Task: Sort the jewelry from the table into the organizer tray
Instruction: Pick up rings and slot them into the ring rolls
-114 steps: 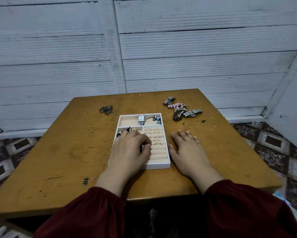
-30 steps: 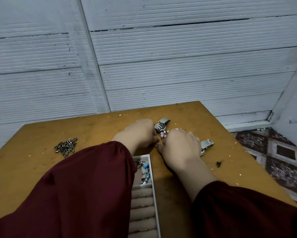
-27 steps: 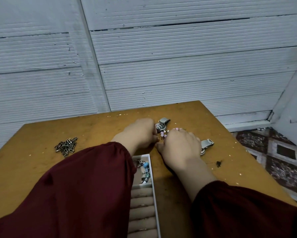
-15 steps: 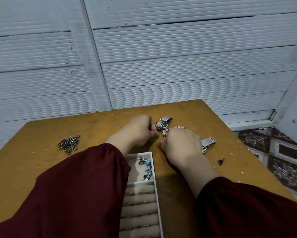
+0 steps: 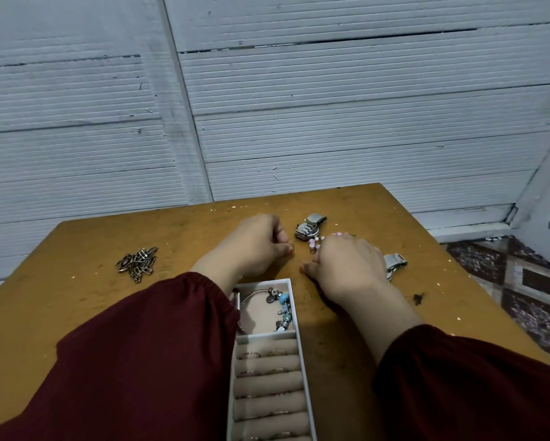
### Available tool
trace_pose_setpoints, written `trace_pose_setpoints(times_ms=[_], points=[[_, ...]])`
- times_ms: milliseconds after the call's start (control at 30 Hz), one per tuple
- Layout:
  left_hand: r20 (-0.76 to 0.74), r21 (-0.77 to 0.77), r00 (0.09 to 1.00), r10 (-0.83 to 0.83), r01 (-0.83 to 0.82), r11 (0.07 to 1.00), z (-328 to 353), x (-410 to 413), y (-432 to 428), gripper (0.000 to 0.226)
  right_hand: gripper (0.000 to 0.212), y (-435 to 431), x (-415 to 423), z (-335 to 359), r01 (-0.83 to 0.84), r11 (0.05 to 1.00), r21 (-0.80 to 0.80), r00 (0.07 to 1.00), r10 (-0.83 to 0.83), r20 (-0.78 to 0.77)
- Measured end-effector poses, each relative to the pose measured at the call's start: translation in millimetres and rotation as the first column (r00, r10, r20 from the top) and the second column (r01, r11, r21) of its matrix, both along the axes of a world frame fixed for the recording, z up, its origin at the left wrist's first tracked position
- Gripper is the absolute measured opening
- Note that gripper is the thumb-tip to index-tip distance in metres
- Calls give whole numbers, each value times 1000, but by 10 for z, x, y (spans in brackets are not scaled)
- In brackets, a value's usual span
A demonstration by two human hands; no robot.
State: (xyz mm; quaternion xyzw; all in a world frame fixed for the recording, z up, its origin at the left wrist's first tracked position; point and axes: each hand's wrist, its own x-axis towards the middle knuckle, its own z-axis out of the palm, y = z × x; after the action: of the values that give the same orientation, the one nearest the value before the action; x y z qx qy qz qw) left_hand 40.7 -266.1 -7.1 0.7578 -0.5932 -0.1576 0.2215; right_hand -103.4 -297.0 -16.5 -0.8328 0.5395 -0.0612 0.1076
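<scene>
Pinching thin ring [image 5: 290,246] in left fingers [image 5: 281,249], hoop facing me; right fingers [image 5: 309,269] curled over pink beads [image 5: 313,245], grasp unclear.

Count log:
- Organizer tray [image 5: 303,361]: 1.
- Metal-band watch [image 5: 310,226]: 2 outside the tray; second watch [image 5: 394,264] partly hidden.
- Pink bead bracelet [image 5: 315,244]: 1, partly covered.
- Charm bracelet [image 5: 281,301]: 1, in the tray.
- Thin ring [image 5: 290,246]: 1, loose.
- Slotted rings [image 5: 249,355]: several, count unclear.
- Heap of metal links [image 5: 137,264]: 1, pieces uncountable.
</scene>
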Motion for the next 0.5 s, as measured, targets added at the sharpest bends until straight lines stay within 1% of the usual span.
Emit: trace_pose_setpoints(times_ms=[100, 300, 500], points=[[5, 2, 1000, -3, 3, 1000, 7, -6, 17, 13, 32, -21, 26, -8, -26, 1000, 15, 1000, 26, -14], [4, -12, 1000, -31, 31, 999, 2, -29, 41, 14, 37, -126, 20, -50, -103, 985, 138, 994, 106, -17], [1, -32, 999, -42, 42, 999, -10, -23, 69, 14, 40, -209, 51, -94, -101, 973, 206, 994, 106, -12]])
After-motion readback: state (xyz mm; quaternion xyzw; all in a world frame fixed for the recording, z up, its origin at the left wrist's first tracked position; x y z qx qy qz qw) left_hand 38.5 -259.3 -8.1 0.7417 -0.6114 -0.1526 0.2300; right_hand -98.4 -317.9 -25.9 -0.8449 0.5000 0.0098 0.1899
